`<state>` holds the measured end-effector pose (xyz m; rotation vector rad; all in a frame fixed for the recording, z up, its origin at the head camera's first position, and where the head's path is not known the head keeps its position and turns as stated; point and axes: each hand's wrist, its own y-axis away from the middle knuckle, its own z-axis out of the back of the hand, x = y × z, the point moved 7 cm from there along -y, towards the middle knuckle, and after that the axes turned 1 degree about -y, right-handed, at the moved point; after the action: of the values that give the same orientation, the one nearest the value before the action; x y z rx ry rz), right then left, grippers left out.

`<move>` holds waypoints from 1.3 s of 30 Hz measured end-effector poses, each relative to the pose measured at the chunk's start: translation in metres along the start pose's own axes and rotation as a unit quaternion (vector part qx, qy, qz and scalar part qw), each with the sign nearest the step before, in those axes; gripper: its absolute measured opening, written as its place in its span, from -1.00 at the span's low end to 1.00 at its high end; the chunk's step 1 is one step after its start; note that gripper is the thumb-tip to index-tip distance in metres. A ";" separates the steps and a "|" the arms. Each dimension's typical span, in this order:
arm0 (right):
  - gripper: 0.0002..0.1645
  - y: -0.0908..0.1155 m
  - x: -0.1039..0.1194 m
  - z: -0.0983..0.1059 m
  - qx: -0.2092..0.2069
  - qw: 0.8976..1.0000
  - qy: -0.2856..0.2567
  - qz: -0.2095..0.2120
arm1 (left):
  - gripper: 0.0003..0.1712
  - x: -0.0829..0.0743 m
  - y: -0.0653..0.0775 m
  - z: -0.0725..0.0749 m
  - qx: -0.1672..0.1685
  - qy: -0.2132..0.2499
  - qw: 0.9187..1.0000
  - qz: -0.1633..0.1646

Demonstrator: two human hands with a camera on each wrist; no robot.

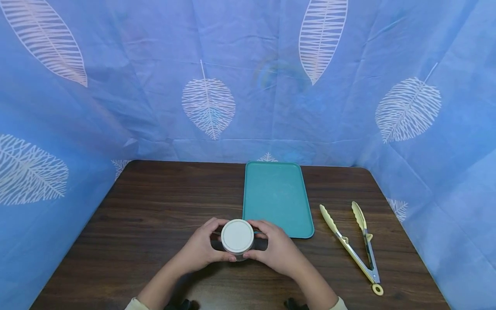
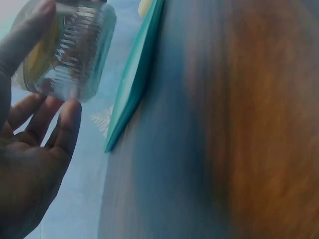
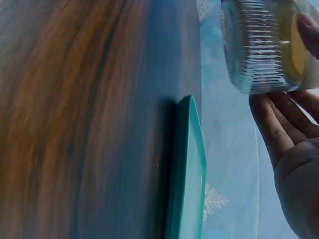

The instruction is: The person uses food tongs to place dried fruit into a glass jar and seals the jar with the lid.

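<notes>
Between both hands is a clear ribbed jar (image 2: 82, 55) with a round white lid (image 1: 237, 236), held upright above the table. My left hand (image 1: 201, 245) grips its left side, thumb at the front and fingers behind. On the opposite side my right hand (image 1: 277, 247) holds it the same way. The wrist views show the jar's ridged wall (image 3: 259, 45) and a yellowish band near the lid; what is inside is blurred. Just behind the hands lies a teal tray (image 1: 277, 198).
Tongs (image 1: 368, 262) with cream tips lie spread on the right of the dark wooden table (image 1: 174, 193). A blue cloth (image 1: 255, 103) with white leaf prints hangs behind and along both sides. Small dark objects (image 1: 186, 305) show at the front edge.
</notes>
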<state>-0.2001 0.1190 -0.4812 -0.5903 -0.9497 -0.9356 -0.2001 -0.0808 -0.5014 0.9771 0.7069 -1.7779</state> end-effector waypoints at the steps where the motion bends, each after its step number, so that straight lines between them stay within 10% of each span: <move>1: -0.04 0.002 0.000 0.001 0.002 1.000 0.012 -0.003 | -0.01 0.000 0.000 -0.003 -0.002 -0.004 1.000 -0.001; 39: -0.03 0.024 -0.031 0.005 0.045 0.993 0.094 -0.057 | 0.01 -0.003 -0.008 -0.049 0.019 -0.126 0.992 -0.005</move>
<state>-0.1890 0.1472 -0.5068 -0.3673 -0.8583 -1.0258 -0.1922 -0.0366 -0.5233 0.7562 0.5210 -1.8880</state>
